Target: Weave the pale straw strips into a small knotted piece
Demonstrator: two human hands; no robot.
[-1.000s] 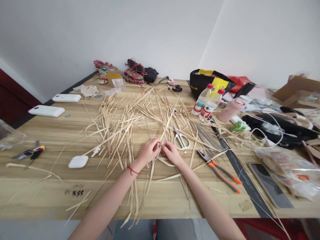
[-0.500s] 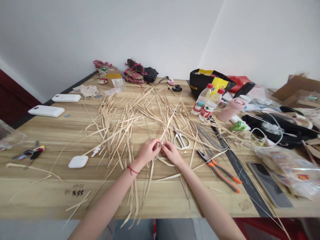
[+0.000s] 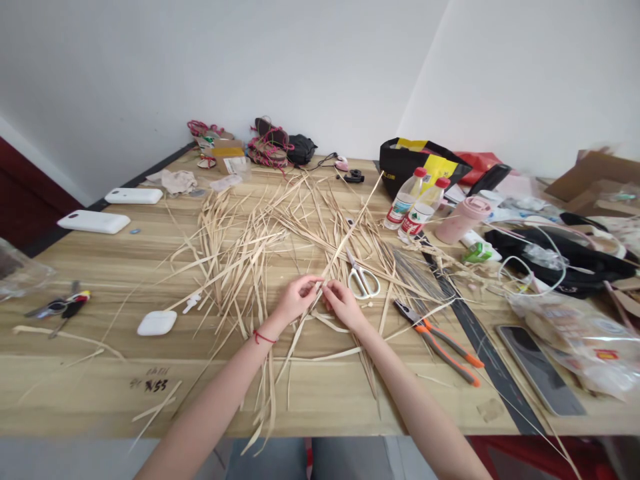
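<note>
Between my two hands runs a long pale plant-fibre strip, slanting up to the right over the pile. My left hand, a red cord at its wrist, pinches the strip with thumb and forefinger. Close beside it my right hand is closed on the same strip, its fingertips partly hidden. Many loose dry strips spread over the table beneath and beyond both hands. White-handled scissors lie just right of my right hand. Farther right rest pliers with orange and grey handles.
A white earphone case lies at left, with small tools beyond it. Two water bottles and a pink cup stand at back right. A phone lies near the right front edge of the table.
The strip in my hands now reaches farther up and right, its far end near the black bag. My left hand has shifted slightly left; the right hand hardly moved.
</note>
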